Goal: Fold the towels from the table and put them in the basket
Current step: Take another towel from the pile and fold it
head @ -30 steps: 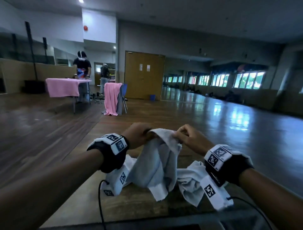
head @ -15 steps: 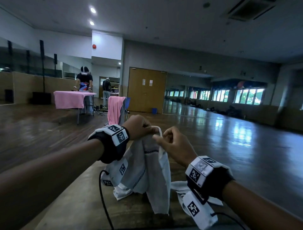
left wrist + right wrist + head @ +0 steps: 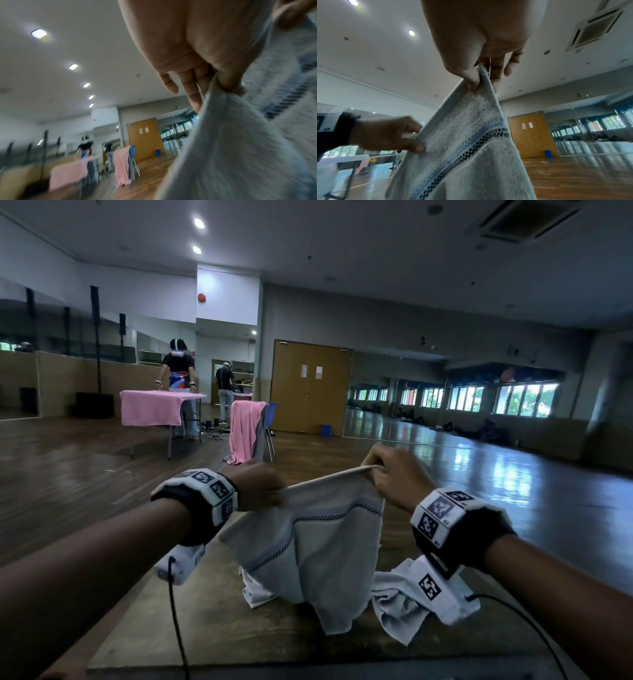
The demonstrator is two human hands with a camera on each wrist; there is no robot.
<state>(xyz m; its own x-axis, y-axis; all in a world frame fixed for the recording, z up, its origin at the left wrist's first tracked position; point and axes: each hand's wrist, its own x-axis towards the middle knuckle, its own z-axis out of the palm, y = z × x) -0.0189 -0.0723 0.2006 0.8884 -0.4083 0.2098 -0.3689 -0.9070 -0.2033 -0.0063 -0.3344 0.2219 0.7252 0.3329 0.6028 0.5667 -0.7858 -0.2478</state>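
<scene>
A white towel (image 3: 322,546) with a blue and black checked stripe hangs above the wooden table (image 3: 222,635), its top hem stretched between both hands. My left hand (image 3: 262,486) pinches the hem's left end, seen close in the left wrist view (image 3: 228,83). My right hand (image 3: 394,477) pinches the right corner between thumb and fingers (image 3: 481,75). The towel's (image 3: 467,155) lower part still touches the table. A second crumpled white towel (image 3: 400,607) lies on the table under my right wrist. No basket is in view.
Beyond the table lies open wooden floor. A chair (image 3: 263,429) draped with pink cloth stands ahead. Further left a person (image 3: 178,371) works at a table covered in pink cloth (image 3: 154,407). Wooden double doors (image 3: 310,386) are at the back.
My hands have drawn apart along the towel's top hem, pulling it taut and spreading the towel out. The right hand moved right and rose slightly.
</scene>
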